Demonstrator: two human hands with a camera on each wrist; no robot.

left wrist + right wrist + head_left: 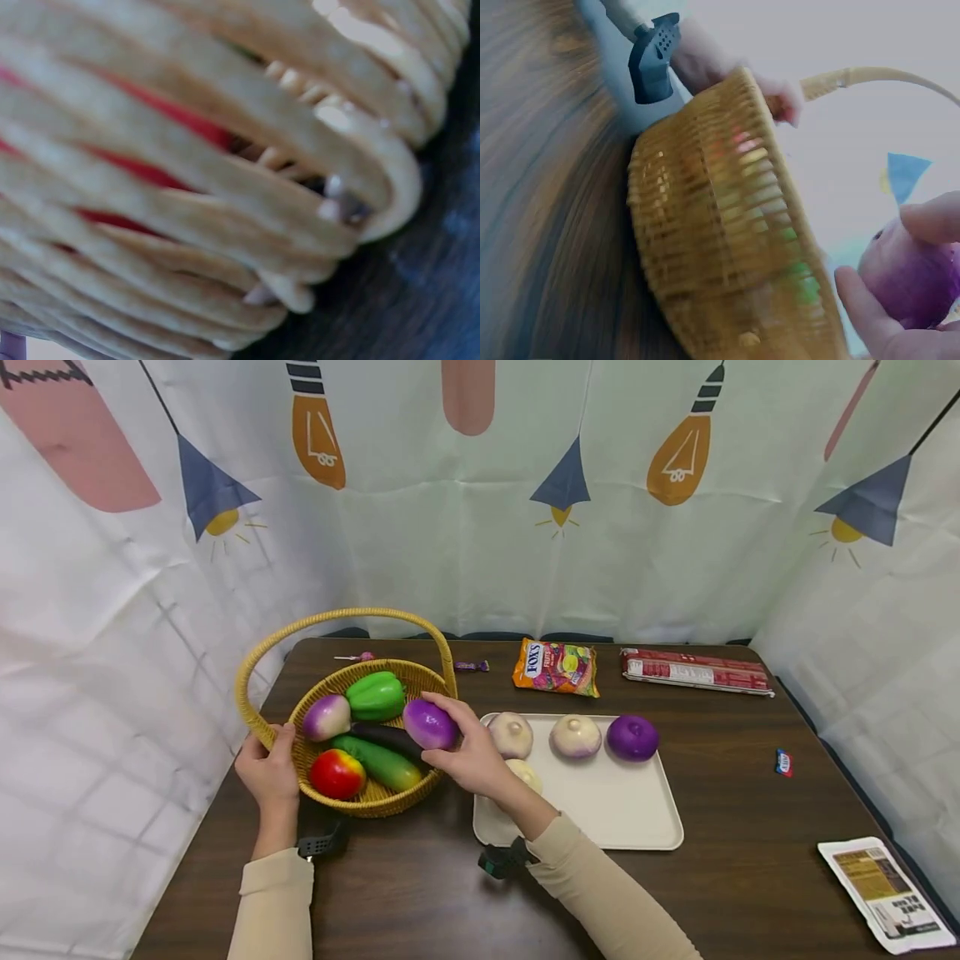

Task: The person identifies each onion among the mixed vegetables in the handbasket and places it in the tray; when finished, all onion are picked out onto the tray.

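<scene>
A yellow wicker basket stands on the left of the table, holding a green bell pepper, a purple-and-white turnip, an eggplant, a cucumber and a red-yellow fruit. My left hand grips its left rim by the handle base; in the left wrist view only blurred wicker shows. Between thumb and fingers, my right hand holds another purple turnip over the basket's right side. Three pale turnips and a purple turnip sit on the white tray.
Along the back of the table lie a candy bag, a long red packet, a purple-wrapped candy and a lollipop. A small blue-red wrapper and a white pouch are at the right. Patterned curtains surround the table.
</scene>
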